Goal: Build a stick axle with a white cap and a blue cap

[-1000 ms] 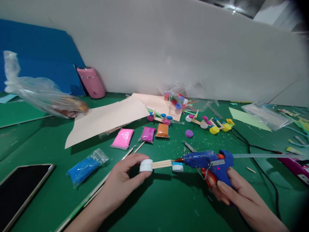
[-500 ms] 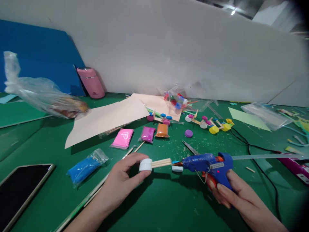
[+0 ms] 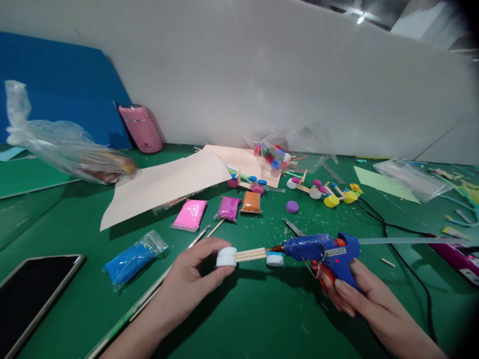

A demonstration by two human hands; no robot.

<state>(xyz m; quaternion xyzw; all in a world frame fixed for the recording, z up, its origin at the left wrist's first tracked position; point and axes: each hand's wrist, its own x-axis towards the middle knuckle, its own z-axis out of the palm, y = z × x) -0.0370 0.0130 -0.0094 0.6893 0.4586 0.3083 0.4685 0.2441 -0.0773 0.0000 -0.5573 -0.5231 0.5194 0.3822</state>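
Note:
My left hand (image 3: pixel 190 280) pinches a white bottle cap (image 3: pixel 226 257) that has thin wooden sticks (image 3: pixel 250 255) glued to it, pointing right. At the sticks' far end lies a second white cap with a blue top (image 3: pixel 275 258). My right hand (image 3: pixel 359 294) is wrapped round the grip of a blue hot glue gun (image 3: pixel 324 249). Its nozzle touches the joint between the sticks and that second cap. A clear glue stick (image 3: pixel 407 241) pokes out of the gun's back.
Packets of blue (image 3: pixel 130 258), pink (image 3: pixel 190 215), purple (image 3: pixel 229 207) and orange clay (image 3: pixel 251 202) lie on the green mat. Behind are beige paper (image 3: pixel 164 184), cap-and-stick models (image 3: pixel 322 192), a purple cap (image 3: pixel 292 206), a pink flask (image 3: pixel 141 127), plastic bags. A tablet (image 3: pixel 30 294) lies front left; the gun's black cord (image 3: pixel 389 224) runs right.
The glue gun nozzle drew back slightly to the right half a second ago, then moved back against the blue-topped cap at the sticks' end. My left hand has held still.

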